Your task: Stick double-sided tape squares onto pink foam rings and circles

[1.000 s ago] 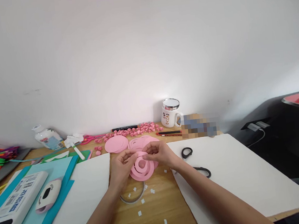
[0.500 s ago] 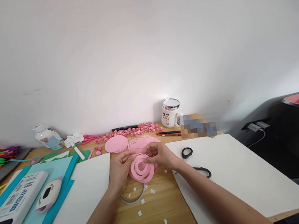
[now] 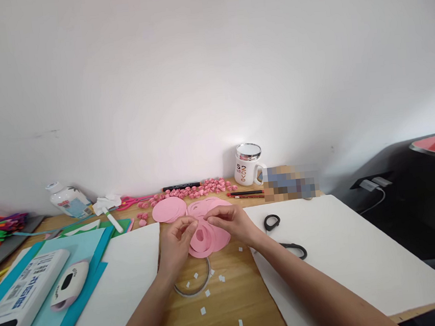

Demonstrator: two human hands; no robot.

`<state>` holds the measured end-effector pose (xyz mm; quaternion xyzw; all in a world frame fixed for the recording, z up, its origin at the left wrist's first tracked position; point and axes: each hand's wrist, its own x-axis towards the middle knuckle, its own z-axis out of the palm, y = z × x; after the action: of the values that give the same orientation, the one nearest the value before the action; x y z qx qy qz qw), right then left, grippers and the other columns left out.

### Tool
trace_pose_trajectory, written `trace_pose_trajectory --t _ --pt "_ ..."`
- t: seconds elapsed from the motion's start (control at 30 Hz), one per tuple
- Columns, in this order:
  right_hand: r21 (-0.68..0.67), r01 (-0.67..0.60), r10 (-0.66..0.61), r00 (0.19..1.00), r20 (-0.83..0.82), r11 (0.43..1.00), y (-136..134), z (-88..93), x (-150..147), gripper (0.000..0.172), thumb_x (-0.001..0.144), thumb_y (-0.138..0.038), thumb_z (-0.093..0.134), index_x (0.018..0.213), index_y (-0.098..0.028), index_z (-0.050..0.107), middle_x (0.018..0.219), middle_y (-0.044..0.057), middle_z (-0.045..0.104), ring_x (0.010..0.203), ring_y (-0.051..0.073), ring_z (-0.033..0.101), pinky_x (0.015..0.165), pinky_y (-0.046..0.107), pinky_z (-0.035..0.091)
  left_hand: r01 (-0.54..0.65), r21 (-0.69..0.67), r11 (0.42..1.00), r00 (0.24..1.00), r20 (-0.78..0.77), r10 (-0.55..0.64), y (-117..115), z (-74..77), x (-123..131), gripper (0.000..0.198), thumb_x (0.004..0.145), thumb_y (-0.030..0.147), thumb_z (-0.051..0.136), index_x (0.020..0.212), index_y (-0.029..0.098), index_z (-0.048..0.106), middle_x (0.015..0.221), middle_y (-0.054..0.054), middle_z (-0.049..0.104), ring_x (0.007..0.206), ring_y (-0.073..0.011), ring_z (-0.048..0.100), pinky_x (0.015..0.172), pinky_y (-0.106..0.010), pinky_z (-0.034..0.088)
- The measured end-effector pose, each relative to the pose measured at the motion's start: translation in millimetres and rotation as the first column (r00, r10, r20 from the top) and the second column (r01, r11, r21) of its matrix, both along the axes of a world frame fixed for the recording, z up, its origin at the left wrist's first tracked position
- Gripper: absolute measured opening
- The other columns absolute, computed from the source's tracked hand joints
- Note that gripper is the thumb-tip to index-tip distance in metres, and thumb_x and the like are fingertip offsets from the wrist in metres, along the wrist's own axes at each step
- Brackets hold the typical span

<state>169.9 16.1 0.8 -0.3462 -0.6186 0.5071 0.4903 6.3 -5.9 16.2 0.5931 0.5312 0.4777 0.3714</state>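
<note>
Your left hand (image 3: 176,243) and right hand (image 3: 231,224) are pinching the pink spiral (image 3: 207,245) beyond the ring (image 3: 194,294), seemingly steadying loose coils.

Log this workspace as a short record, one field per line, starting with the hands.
Left hand: fingertips pinched at the upper edge of a pink paper spiral
Right hand: fingertips drawn together there too; exact grip too small to tell
Behind the hands: pink paper discs, small rolled pink pieces
Nearer the wearer: ring-shaped roll, scattered white scraps
Right side: black-handled scissors on a white sheet
Against the wall: white mug, upright
Far left: white bottle, leaning
</note>
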Motion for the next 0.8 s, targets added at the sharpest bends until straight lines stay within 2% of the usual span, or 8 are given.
trace_pose_trajectory --t 0.13,0.27,0.4,0.53,0.67,0.8 --pt "-0.034 -0.094 0.093 0.995 -0.036 0.995 -4.1 5.3 -0.7 0.019 0.068 -0.032 0.064 0.078 -0.017 0.069 0.075 0.003 0.066 0.069 0.014 0.058 0.066 0.026 0.046 0.005 0.033 0.999 0.998 -0.055 -0.003 -2.3 2.0 1.4 0.015 0.07 0.03 0.058 0.07 0.016 0.062 0.068 -0.001 0.064 0.066 -0.0151 0.057 0.062 -0.023 0.044" --pt "-0.05 -0.157 0.153 0.986 -0.073 0.986 -5.9 5.5 -0.8 0.019 0.066 -0.03 0.066 0.078 -0.017 0.069 0.076 0.003 0.067 0.069 0.013 0.058 0.066 0.026 0.046 0.021 0.021 1.0 1.0 -0.016 -0.021 -4.2 4.0 3.1 0.015 0.068 0.03 0.061 0.068 0.016 0.061 0.061 0.001 0.062 0.059 -0.0136 0.056 0.056 -0.022 0.043" --pt "-0.053 -0.171 0.165 0.981 -0.1 0.984 -5.8 1.0 -2.9 0.019 0.064 -0.028 0.068 0.08 -0.017 0.069 0.076 0.003 0.066 0.07 0.014 0.058 0.066 0.026 0.046 0.029 -0.002 1.0 0.999 0.034 -0.029 -4.7 3.6 3.7 0.015 0.064 0.029 0.065 0.068 0.015 0.06 0.061 0.001 0.061 0.057 -0.0125 0.055 0.058 -0.023 0.044" --pt "-0.062 -0.186 0.177 0.976 -0.124 0.981 -5.3 -2.7 -5.4 0.019 0.063 -0.027 0.069 0.079 -0.016 0.068 0.072 0.002 0.065 0.067 0.014 0.058 0.063 0.026 0.046 0.04 0.007 0.999 0.999 0.01 -0.04 -4.4 2.0 3.5 0.015 0.066 0.03 0.063 0.067 0.015 0.06 0.059 0.001 0.06 0.055 -0.0122 0.054 0.057 -0.023 0.044" --pt "-0.047 -0.229 0.223 0.969 -0.107 0.972 -5.0 1.2 -2.9 0.02 0.067 -0.028 0.066 0.084 -0.017 0.068 0.075 0.003 0.064 0.068 0.012 0.057 0.064 0.025 0.046 0.039 0.002 0.999 0.999 0.031 -0.039 -4.2 3.8 3.1 0.016 0.065 0.03 0.064 0.064 0.015 0.059 0.058 0.002 0.06 0.056 -0.0122 0.056 0.059 -0.023 0.044" --pt "-0.034 -0.29 0.287 0.955 -0.078 0.956 -4.9 6.5 1.5 0.021 0.072 -0.03 0.06 0.088 -0.018 0.067 0.079 0.004 0.063 0.065 0.011 0.055 0.06 0.025 0.045 0.041 -0.031 0.999 0.996 0.074 -0.038 -3.9 5.2 2.1 0.016 0.063 0.03 0.066 0.066 0.016 0.06 0.06 0.001 0.061 0.053 -0.0116 0.055 0.052 -0.022 0.044"
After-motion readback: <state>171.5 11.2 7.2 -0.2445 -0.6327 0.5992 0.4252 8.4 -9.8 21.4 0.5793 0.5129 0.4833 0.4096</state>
